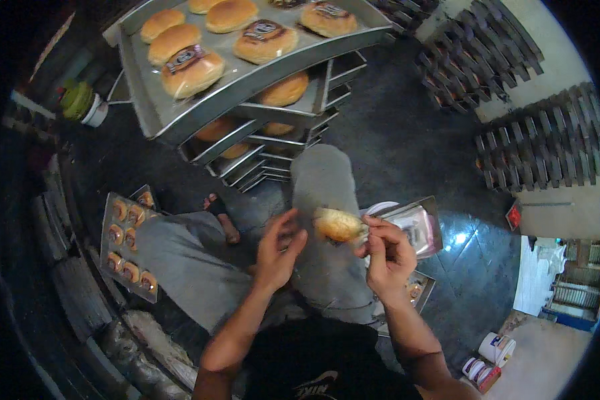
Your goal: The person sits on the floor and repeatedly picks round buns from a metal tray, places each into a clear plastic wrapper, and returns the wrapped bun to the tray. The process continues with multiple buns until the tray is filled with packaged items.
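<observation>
Over my grey-trousered knee, my right hand (390,250) pinches one end of a bun (338,225) that looks wrapped in clear plastic. My left hand (280,250) is slightly blurred, its fingers apart, just left of the bun and not touching it. In front of me, a metal tray (155,112) tops a stack of trays and holds several round golden buns; some are in clear printed bags, such as the wrapped bun (192,72) at its near left. Right of my knee, a small metal tray (434,220) holds a pile of flat plastic bags (415,230), partly behind my right hand.
A tray of wrapped buns (147,287) lies beside my left leg. More metal trays (275,112) are stacked crosswise under the top one. Tall stacks of dark trays (540,140) stand at the right wall. White buckets (497,348) stand at lower right, and a white bucket (96,111) at upper left.
</observation>
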### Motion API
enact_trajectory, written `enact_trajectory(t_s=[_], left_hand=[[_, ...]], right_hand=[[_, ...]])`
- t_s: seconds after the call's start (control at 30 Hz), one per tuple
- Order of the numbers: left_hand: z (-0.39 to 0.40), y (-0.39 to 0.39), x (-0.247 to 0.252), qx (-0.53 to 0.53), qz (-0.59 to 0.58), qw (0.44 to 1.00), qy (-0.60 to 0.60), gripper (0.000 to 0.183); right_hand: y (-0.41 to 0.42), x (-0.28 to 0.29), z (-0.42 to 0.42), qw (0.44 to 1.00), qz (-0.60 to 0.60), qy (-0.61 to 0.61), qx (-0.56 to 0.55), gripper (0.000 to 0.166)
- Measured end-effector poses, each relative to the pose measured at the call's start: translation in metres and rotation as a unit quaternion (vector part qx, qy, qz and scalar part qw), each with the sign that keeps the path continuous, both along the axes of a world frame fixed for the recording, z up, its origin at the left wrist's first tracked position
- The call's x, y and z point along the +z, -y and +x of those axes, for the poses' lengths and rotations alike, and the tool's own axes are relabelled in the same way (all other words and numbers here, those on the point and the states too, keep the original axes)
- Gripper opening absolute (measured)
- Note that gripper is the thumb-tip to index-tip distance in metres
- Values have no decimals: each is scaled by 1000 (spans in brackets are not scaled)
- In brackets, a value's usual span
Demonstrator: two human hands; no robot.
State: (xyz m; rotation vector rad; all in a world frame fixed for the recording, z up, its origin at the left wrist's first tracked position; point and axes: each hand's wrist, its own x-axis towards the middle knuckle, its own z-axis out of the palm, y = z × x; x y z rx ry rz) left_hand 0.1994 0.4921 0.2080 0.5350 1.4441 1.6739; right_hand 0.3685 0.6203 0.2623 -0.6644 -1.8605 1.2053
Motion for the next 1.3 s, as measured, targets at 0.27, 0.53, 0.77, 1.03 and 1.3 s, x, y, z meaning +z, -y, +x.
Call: enact_trajectory(t_s=[0.27, 0.53, 0.77, 1.03, 1.3], left_hand=[[13, -55, 46, 78, 115, 931, -336, 24], [4, -39, 27, 103, 27, 993, -41, 12], [36, 8, 15, 94, -11, 989, -117, 13], [54, 3, -26, 101, -76, 986, 112, 21], [-32, 16, 43, 239, 79, 967, 39, 28]], right_hand=[[-12, 4, -7, 997, -2, -30, -72, 12], [-19, 28, 21, 951, -260, 83, -145, 9], [28, -4, 72, 986, -45, 130, -89, 10], [56, -14, 27, 975, -180, 128, -10, 47], [-135, 144, -152, 832, 526, -64, 165, 66]])
